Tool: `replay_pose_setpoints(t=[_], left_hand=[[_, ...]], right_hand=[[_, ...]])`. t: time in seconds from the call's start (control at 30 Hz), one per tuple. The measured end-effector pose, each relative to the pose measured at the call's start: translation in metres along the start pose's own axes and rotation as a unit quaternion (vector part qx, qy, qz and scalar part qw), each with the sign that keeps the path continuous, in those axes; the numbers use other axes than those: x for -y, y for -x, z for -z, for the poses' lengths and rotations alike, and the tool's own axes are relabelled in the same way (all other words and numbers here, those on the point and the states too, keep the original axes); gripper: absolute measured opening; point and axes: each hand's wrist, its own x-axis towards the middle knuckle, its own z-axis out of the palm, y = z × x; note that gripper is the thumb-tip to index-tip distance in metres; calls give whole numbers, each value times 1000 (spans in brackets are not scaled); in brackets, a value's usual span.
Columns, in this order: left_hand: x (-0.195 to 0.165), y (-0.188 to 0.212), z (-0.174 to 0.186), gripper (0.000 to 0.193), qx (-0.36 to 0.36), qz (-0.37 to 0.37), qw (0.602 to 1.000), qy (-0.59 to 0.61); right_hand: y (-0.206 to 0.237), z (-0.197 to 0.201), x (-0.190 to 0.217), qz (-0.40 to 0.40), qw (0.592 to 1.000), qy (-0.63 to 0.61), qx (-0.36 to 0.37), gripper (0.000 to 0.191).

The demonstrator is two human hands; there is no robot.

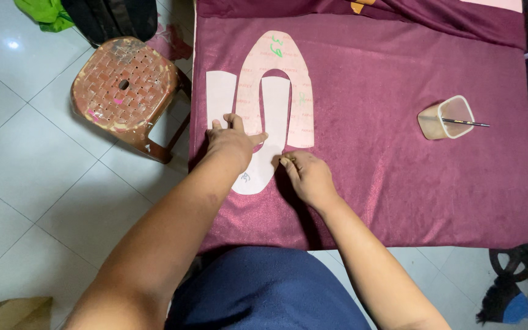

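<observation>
Maroon cloth (398, 183) covers the whole worktop under my hands, and two U-shaped card patterns lie flat on it. My left hand (232, 142) rests palm down with its fingers spread, pressing on the white pattern (258, 174), whose rounded end sits just below and between my two hands while its two arms run away from me. Interlocked with it, just beyond my left fingertips, is the pinkish-tan pattern (276, 58), turned the other way so its curve lies farthest from me; it carries green handwritten marks near that curve, and one of its arms passes right beside my left thumb. My right hand (308, 174) sits at the white pattern's right edge, fingertips pressed together as if pinching something small against the card; I can't tell what it holds. Well off to the right of that hand, a clear plastic cup (446, 118) lies tipped with a pencil (469, 123) poking out. Left of my left hand, off the cloth, stands a worn brown plastic stool (123, 85).
</observation>
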Motion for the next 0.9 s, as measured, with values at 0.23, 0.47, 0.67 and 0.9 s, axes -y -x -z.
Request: replay_pose_setpoints(t=[0.23, 0.47, 0.67, 0.9], left_hand=[[-10, 12, 8, 103, 9, -4, 1000, -23], [-10, 22, 9, 103, 6, -8, 1000, -24], [-11, 28, 9, 105, 13, -14, 999, -36], [-13, 31, 4, 107, 1, -17, 999, -30]], right_hand=[[4, 11, -5, 17, 1000, 8, 19, 21], [8, 14, -2, -14, 1000, -5, 23, 21], [20, 10, 2, 9, 999, 8, 32, 20], [38, 9, 12, 58, 997, -19, 41, 20]])
